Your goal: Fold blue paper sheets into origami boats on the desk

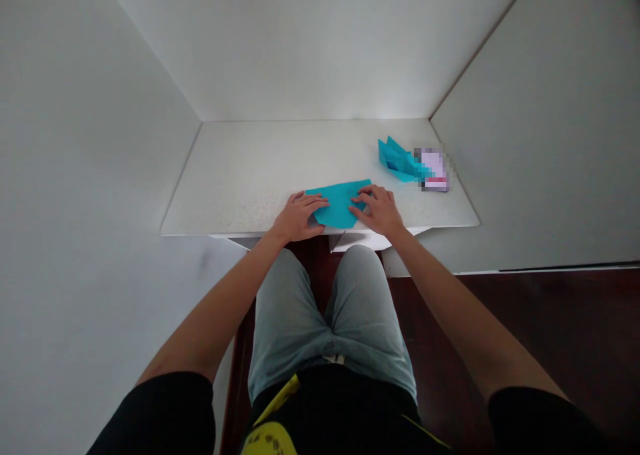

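A folded sheet of blue paper [336, 205] lies at the front edge of the white shelf, with a long straight upper edge and a narrower bottom. On its left end rests my left hand [300, 216], open, fingers stretched over the paper and the thumb apart near the shelf's front edge. My right hand [379, 209] touches the right end, open, with fingers spread and slightly bent and the thumb lying on the paper. Behind and to the right sits a folded blue paper shape [397, 161] with pointed tips, its right end partly blurred.
The white shelf [260, 168] has walls behind and at both sides. A pinkish rectangular item [436, 171], pixelated, lies at its right end. Below the shelf's front edge are white panels [363, 240], and my knees [357, 268] are close beneath. The floor [450, 335] is dark reddish.
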### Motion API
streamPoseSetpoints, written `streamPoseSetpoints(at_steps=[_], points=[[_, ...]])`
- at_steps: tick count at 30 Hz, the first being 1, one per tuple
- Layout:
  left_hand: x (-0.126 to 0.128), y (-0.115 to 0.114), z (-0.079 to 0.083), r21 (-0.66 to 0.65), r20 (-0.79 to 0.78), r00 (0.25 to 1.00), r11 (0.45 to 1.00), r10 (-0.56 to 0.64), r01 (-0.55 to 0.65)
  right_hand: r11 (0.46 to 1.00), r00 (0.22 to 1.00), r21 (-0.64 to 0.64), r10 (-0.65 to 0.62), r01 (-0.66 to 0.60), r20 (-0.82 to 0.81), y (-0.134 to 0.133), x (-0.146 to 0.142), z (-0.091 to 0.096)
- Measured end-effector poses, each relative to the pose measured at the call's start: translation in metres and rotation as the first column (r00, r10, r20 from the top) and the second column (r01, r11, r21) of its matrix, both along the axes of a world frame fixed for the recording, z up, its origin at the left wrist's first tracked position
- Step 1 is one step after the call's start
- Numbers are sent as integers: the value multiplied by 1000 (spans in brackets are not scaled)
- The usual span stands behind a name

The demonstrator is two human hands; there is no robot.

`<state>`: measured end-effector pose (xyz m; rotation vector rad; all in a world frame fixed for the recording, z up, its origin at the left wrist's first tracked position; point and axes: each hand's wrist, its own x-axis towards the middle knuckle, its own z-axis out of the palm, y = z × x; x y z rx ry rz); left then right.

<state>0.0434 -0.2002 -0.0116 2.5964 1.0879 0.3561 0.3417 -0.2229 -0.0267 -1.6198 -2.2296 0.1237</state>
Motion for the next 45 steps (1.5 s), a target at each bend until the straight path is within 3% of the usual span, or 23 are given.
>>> streamPoseSetpoints(at_steps=[7,10,13,17,20,24,30,33,39,45], points=[[9,3,-5,38,71,953,954,293,-296,990,988,-22,143,-141,63,-2,2,3],[24,-6,-4,81,80,909,907,408,-414,988,985,-15,153,-152,81,-2,2,4],[45,-21,-6,88,88,887,884,453,-460,989,985,-6,146,-146,92,-1,2,1],[68,-41,-11,77,96,893,891,440,-447,988,986,23,149,-151,71,0,3,-4],[71,-46,-13,73,110,925,925,364,-372,985,986,49,161,-163,43,1,4,-4],[55,-30,-13,41,88,957,959,275,-279,987,988,48,151,-151,-7,2,3,-3],[30,3,-13,-125,139,988,991,65,-48,991,986,15,134,-133,-103,4,2,-1],[30,8,-15,-152,200,974,985,108,-78,984,979,6,179,-180,-94,5,3,-2],[33,5,-14,-52,264,921,958,286,-283,983,981,0,184,-184,-59,6,3,-4],[16,1,-11,-16,259,948,982,186,-188,994,994,12,108,-108,-4,4,-1,-3]])
